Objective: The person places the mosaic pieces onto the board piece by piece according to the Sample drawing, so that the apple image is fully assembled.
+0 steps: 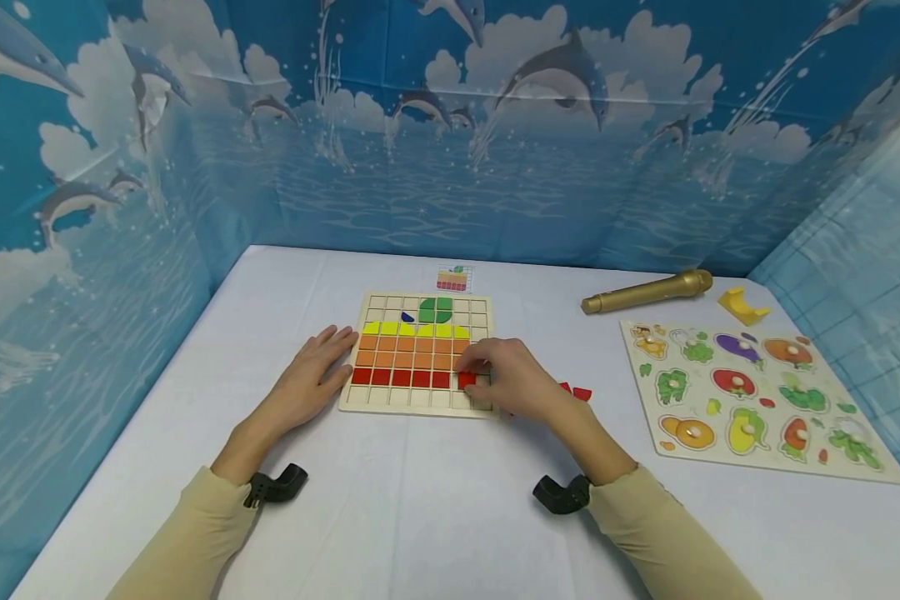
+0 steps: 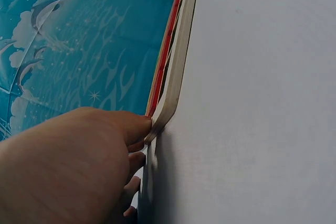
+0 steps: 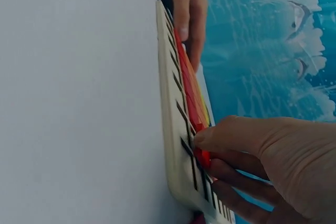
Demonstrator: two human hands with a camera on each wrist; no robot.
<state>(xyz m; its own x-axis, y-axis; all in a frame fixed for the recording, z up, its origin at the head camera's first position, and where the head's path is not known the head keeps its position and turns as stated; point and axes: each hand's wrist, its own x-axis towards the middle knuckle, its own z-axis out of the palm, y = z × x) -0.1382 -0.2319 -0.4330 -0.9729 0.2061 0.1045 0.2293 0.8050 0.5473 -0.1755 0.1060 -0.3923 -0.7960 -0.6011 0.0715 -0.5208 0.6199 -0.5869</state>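
A wooden grid board [image 1: 412,402] lies on the white table, with rows of yellow, orange and red tiles, a green shape of several pieces [image 1: 436,311] and a small blue piece [image 1: 407,317]. My right hand [image 1: 513,379] pinches a red square tile [image 3: 202,156] between thumb and fingers, at the right end of the red row [image 1: 401,377]. My left hand [image 1: 311,375] rests at the board's left edge, its fingers fairly straight and the thumb touching the edge. Loose red tiles [image 1: 582,394] lie just right of the board, partly hidden behind my right hand and forearm.
A small picture card [image 1: 454,278] lies behind the board. To the right are a gold microphone [image 1: 647,292], a yellow curved piece [image 1: 742,307] and a vegetable puzzle board [image 1: 768,400]. A dolphin-print curtain [image 1: 450,183] borders the table at the back and sides.
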